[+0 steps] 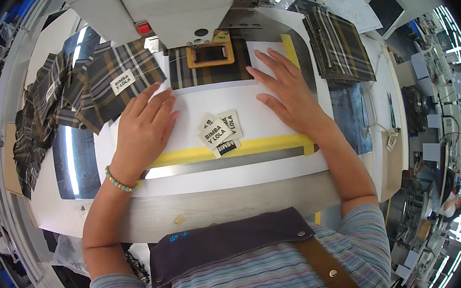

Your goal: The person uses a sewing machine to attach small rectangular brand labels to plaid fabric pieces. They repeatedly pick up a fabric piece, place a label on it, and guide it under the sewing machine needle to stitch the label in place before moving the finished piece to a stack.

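Observation:
My left hand (146,127) lies palm down with fingers stretched out, near the left edge of a white template sheet (189,112). Its fingertips are close to a plaid fabric piece with a label (110,71). My right hand (290,97) is spread open over the sheet's right side. Its fingers reach toward the plaid panel (179,71) under the sewing machine's head (171,5). A yellow-brown clamp frame (211,56) sits over that panel. Between my hands, several small cream fabric labels (216,134) lie overlapping, one of them dark side up. Neither hand holds anything.
Finished-looking plaid pieces with labels (45,104) hang in a heap at the left. A neat stack of plaid panels (343,44) stands at the back right. Thread snips (392,109) lie at the right edge. Yellow tape (269,142) borders the template.

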`<state>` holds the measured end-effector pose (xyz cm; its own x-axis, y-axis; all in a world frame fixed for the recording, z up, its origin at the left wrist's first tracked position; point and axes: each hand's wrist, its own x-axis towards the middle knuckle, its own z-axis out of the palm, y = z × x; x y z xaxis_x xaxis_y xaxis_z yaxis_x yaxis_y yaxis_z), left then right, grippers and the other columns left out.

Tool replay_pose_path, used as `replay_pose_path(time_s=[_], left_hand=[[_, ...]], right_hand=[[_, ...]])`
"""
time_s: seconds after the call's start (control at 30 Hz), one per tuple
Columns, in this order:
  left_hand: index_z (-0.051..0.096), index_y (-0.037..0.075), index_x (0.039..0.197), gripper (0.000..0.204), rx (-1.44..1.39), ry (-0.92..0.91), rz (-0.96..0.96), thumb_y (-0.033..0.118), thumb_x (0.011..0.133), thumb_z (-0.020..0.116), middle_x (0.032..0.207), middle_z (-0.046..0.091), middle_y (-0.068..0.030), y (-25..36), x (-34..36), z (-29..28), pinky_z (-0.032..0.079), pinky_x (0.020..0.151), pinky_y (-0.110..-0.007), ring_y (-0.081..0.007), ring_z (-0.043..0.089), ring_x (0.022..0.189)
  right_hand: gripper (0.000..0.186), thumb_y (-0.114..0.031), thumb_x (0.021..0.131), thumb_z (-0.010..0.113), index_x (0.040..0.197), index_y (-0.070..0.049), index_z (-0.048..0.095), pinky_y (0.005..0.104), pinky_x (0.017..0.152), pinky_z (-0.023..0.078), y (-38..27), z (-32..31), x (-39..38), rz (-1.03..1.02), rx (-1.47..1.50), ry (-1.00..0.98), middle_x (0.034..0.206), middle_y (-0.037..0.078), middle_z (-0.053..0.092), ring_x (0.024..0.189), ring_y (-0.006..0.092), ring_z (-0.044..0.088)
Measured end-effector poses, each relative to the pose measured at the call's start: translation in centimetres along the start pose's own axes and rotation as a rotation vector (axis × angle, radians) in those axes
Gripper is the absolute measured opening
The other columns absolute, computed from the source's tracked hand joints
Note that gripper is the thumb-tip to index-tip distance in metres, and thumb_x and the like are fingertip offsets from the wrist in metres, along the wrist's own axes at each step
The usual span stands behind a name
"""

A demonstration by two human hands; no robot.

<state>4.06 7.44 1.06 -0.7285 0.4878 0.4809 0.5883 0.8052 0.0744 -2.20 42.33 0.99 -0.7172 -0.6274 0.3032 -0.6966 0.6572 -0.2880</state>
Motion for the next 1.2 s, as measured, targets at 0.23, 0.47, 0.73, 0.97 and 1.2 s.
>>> replay_pose_path(time_s=[0.23, 0.47, 0.73, 0.97, 1.2], left_hand=[[0.073, 0.0, 0.116, 0.03, -0.047, 0.022, 0.021, 0.008, 0.089, 0.082, 0.13, 0.075, -0.0122, 0.2, 0.1, 0.0, 0.058, 0.099, -0.045, -0.0357, 0.068, 0.125], [0.067, 0.0, 0.137, 0.046, -0.048, -0.087, -0.038, 0.014, 0.094, 0.079, 0.144, 0.07, -0.0114, 0.2, 0.3, 0.3, 0.053, 0.109, -0.047, -0.0373, 0.062, 0.136], [0.068, 0.001, 0.135, 0.046, -0.08, -0.074, -0.047, 0.01, 0.091, 0.08, 0.144, 0.07, -0.0114, 0.3, 0.4, 0.2, 0.054, 0.109, -0.048, -0.0375, 0.063, 0.135], [0.068, 0.002, 0.136, 0.047, -0.083, -0.064, -0.039, 0.01, 0.091, 0.08, 0.144, 0.07, -0.0115, 0.0, 0.2, 0.4, 0.054, 0.109, -0.048, -0.0375, 0.063, 0.134], [0.067, 0.001, 0.136, 0.046, -0.075, -0.07, -0.041, 0.01, 0.092, 0.079, 0.142, 0.071, -0.0129, 0.1, 0.3, 0.3, 0.054, 0.109, -0.048, -0.0378, 0.063, 0.134]], right_hand=[[0.048, -0.04, 0.108, 0.065, 0.146, -0.01, 0.068, 0.0557, 0.13, 0.029, 0.0, -0.4, -0.2, -0.039, -0.111, -0.058, 0.168, 0.013, 0.046, 0.161, 0.038, 0.032], [0.051, -0.042, 0.108, 0.064, 0.145, -0.007, 0.068, 0.057, 0.13, 0.028, 0.0, -0.4, -0.2, -0.033, -0.073, -0.06, 0.167, 0.013, 0.047, 0.161, 0.0369, 0.032], [0.056, -0.043, 0.107, 0.065, 0.139, 0.002, 0.068, 0.059, 0.13, 0.029, -0.8, -0.8, -0.1, -0.081, -0.134, -0.039, 0.161, 0.014, 0.054, 0.159, 0.0345, 0.035], [0.059, -0.042, 0.106, 0.066, 0.146, 0.0, 0.062, 0.0572, 0.13, 0.029, -0.4, -0.7, 0.1, -0.083, -0.091, -0.035, 0.163, 0.013, 0.053, 0.16, 0.0322, 0.036], [0.067, -0.051, 0.11, 0.056, 0.16, -0.006, 0.051, 0.0564, 0.134, 0.021, 0.1, 0.0, 0.2, -0.074, -0.143, -0.136, 0.172, 0.009, 0.044, 0.163, 0.0319, 0.03]])
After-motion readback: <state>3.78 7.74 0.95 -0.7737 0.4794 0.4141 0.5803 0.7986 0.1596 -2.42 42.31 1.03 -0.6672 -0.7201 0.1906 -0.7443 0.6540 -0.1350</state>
